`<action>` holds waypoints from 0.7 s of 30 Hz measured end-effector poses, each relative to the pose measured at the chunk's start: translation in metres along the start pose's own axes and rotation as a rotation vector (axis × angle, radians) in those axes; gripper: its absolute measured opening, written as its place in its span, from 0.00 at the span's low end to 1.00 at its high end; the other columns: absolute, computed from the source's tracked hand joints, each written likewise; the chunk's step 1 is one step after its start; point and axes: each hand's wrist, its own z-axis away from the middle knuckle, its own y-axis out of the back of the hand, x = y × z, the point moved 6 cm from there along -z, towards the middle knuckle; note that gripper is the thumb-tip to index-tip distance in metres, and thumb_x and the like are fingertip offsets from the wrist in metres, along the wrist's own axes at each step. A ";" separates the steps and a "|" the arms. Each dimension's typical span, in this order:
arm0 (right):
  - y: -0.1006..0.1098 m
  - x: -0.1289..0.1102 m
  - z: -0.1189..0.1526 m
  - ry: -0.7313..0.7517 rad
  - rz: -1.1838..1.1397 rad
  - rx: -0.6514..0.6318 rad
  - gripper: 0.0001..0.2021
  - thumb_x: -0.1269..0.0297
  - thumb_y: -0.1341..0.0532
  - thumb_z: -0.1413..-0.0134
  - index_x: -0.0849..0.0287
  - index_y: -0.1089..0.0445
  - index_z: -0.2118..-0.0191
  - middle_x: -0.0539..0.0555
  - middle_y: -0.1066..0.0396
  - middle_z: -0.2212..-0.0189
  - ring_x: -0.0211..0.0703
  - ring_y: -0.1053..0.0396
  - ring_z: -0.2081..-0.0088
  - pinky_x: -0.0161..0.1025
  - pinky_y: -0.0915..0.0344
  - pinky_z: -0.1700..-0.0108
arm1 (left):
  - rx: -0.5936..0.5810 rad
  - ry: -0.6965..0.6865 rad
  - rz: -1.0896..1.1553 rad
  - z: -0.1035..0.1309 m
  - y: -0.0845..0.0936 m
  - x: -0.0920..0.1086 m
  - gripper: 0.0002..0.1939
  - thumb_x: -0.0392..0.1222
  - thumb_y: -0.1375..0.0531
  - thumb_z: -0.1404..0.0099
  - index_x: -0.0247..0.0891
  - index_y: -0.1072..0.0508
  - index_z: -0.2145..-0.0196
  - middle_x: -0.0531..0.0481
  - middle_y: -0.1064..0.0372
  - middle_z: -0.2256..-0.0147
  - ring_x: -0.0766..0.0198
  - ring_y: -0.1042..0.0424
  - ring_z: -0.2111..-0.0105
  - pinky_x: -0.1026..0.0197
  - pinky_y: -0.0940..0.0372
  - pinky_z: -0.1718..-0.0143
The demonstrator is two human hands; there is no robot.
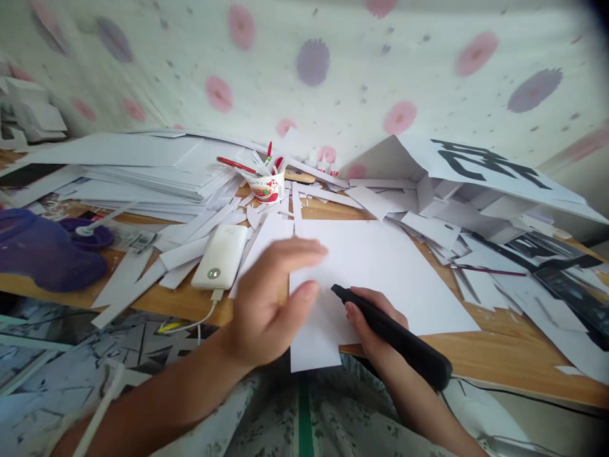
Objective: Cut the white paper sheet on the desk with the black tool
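Head view
Left hand: held open and released, fingers spread; it is laid on the left edge of the white sheet, with nothing gripped. Slight blur is seen on the fingers.
Right hand: clenched around a black corded cutting tool; the tool's tip is pressed against the white sheet just beside the left thumb.
White sheet: laid flat on the bench at the near edge, between both hands; a narrow part of it is hung over the bench edge toward the person's lap.
Bench: wooden, with bare wood shown at the near right; a dark cable is run along its front edge from the tool's rear end.
Power bank: white, laid just left of the left hand, with a white cable plugged into its near end.
Paper cup: printed, stood behind the sheet, with red pens and paper strips held inside.
Paper scraps: white strips are scattered around the power bank and behind the sheet.
Paper stack: piled at the far left of the bench.
Printed sheets: white with large black characters, heaped at the right.
Purple object: rested at the left edge; its kind cannot be told.
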 end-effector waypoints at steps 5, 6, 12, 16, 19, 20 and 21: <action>-0.006 -0.007 -0.001 0.045 -0.009 -0.086 0.12 0.56 0.38 0.44 0.55 0.28 0.57 0.53 0.22 0.65 0.44 0.24 0.66 0.38 0.27 0.63 | -0.388 0.012 -0.268 0.040 -0.058 -0.044 0.09 0.29 0.45 0.35 0.35 0.26 0.64 0.44 0.26 0.56 0.49 0.30 0.50 0.42 0.32 0.48; -0.007 -0.007 -0.001 0.037 -0.017 -0.100 0.12 0.56 0.38 0.44 0.55 0.28 0.57 0.52 0.22 0.65 0.44 0.24 0.66 0.37 0.28 0.64 | -0.406 0.018 -0.289 0.046 -0.060 -0.049 0.10 0.29 0.46 0.35 0.35 0.26 0.63 0.43 0.26 0.57 0.50 0.29 0.51 0.43 0.31 0.49; -0.012 -0.009 -0.002 0.055 -0.054 -0.130 0.12 0.56 0.38 0.44 0.54 0.28 0.57 0.51 0.24 0.66 0.41 0.27 0.69 0.35 0.29 0.65 | -0.466 0.028 -0.362 0.056 -0.061 -0.053 0.10 0.31 0.46 0.34 0.36 0.26 0.62 0.46 0.26 0.56 0.56 0.29 0.51 0.53 0.31 0.47; -0.014 -0.010 -0.002 0.069 -0.050 -0.136 0.10 0.56 0.38 0.43 0.54 0.28 0.58 0.50 0.24 0.68 0.40 0.28 0.71 0.36 0.29 0.65 | -0.484 0.038 -0.398 0.057 -0.063 -0.055 0.09 0.32 0.46 0.33 0.35 0.26 0.62 0.45 0.27 0.56 0.56 0.31 0.49 0.52 0.32 0.46; -0.017 -0.009 -0.001 0.090 -0.026 -0.147 0.10 0.58 0.38 0.43 0.54 0.29 0.57 0.50 0.24 0.67 0.40 0.27 0.70 0.36 0.28 0.65 | -0.495 0.042 -0.423 0.058 -0.065 -0.057 0.09 0.33 0.47 0.32 0.35 0.27 0.60 0.44 0.28 0.56 0.57 0.30 0.50 0.53 0.31 0.47; -0.017 -0.009 -0.001 0.117 -0.015 -0.139 0.10 0.59 0.38 0.43 0.54 0.29 0.56 0.51 0.23 0.67 0.41 0.26 0.69 0.37 0.28 0.64 | -0.502 0.045 -0.431 0.058 -0.066 -0.057 0.09 0.33 0.47 0.32 0.35 0.27 0.58 0.44 0.29 0.56 0.57 0.30 0.51 0.53 0.32 0.48; -0.017 -0.011 -0.001 0.160 -0.003 -0.125 0.10 0.60 0.38 0.43 0.55 0.29 0.56 0.52 0.23 0.66 0.42 0.25 0.69 0.37 0.28 0.64 | -0.512 0.048 -0.440 0.058 -0.067 -0.057 0.10 0.34 0.47 0.32 0.35 0.28 0.57 0.44 0.29 0.55 0.57 0.31 0.51 0.53 0.32 0.48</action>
